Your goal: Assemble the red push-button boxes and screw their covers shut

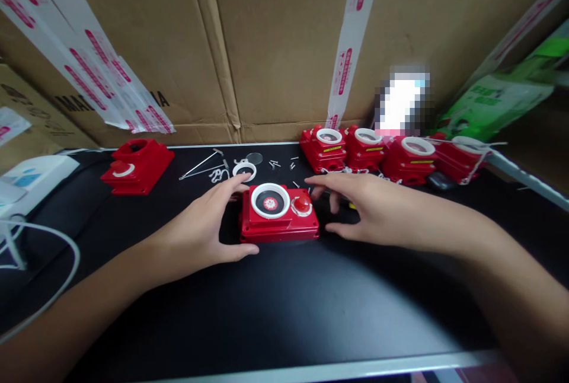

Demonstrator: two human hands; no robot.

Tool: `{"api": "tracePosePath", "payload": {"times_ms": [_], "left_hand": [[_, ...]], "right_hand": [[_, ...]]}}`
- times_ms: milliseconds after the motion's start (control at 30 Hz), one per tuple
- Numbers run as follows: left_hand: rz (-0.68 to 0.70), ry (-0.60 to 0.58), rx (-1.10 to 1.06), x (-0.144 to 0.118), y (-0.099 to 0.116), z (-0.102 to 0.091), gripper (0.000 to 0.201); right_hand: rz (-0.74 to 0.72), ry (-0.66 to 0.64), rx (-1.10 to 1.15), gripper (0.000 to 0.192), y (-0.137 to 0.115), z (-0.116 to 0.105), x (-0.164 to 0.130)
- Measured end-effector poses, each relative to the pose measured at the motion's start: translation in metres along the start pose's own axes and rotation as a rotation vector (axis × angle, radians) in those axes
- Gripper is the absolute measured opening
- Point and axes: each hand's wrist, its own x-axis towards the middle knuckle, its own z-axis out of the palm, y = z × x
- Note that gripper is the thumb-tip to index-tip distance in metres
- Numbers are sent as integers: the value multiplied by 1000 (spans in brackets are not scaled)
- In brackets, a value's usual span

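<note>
Left hand (205,220): spread, contact unclear — red box (284,226) close at 3 o'clock
Right hand (370,207): fingers loose, ungripped — box farther, 9 o'clock
Box axis: 9-to-3 o'clock, between hands

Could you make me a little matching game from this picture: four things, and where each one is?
Things:
1. Front red box
2. Cable
3. Green packet
4. Cardboard

Places:
A. Far right
B. Across the whole back
C. Between the left hand and the right hand
D. Far left

Pairs: 1-C, 2-D, 3-A, 4-B
</note>
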Motion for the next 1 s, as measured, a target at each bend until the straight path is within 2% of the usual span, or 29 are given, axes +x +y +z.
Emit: {"api": "tracePosePath", "payload": {"times_ms": [133, 200, 267, 400, 633, 867, 1000], "left_hand": [[-26, -37, 5, 0, 1, 0, 121], [-30, -44, 3, 0, 2, 0, 118], [-25, -35, -4, 0, 3, 0, 113], [-13, -25, 1, 1, 4, -2, 110], [30, -61, 91, -2, 1, -13, 109], [74, -88, 132, -4, -2, -16, 108], [38, -105, 95, -3, 1, -16, 106]], "right_hand": [[-41, 171, -46, 35, 16, -5, 8], [-79, 270, -115, 26, 21, -1, 15], [-142, 279, -175, 25, 23, 8, 22], [-134, 134, -291, 24, 20, 26, 29], [-197, 102, -287, 22, 20, 31, 32], [-260, 195, -166, 12, 20, 28, 30], [-236, 336, 140, 5, 10, 18, 23]]}}
